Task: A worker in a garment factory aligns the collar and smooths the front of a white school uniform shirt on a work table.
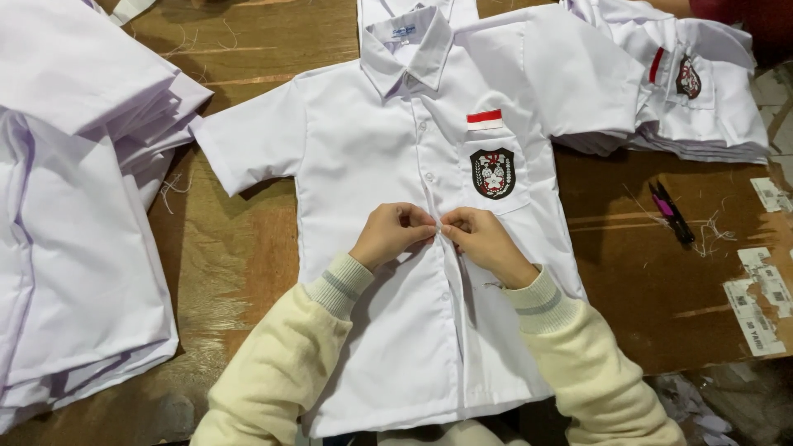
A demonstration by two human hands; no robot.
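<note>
Shirt: a white short-sleeved shirt (pixel 388 165) lay face up on the wooden bench (pixel 239 256); collar away from me, hem toward me; its long axis ran straight out from my body.
Placket: the button line ran down the shirt's middle; both hands met on it at about mid-length, below the chest pocket with its dark crest badge (pixel 493 173).
Left hand: my left hand (pixel 390 234) sat just left of the placket; fingers pinched together on the front edge of the cloth.
Right hand: my right hand (pixel 481 239) sat just right of it; fingers likewise closed on the cloth; fingertips of both hands touching.
Nearer hand: I could not call either nearer; both were on the seam.
Edges: a stack of white cloth (pixel 74 239) lay to the left, well apart from the hands; folded shirts (pixel 694 107) at far right; small black snips (pixel 673 213) on bare bench right of the shirt.
Open room: bare wood showed on both sides of the shirt's body.
</note>
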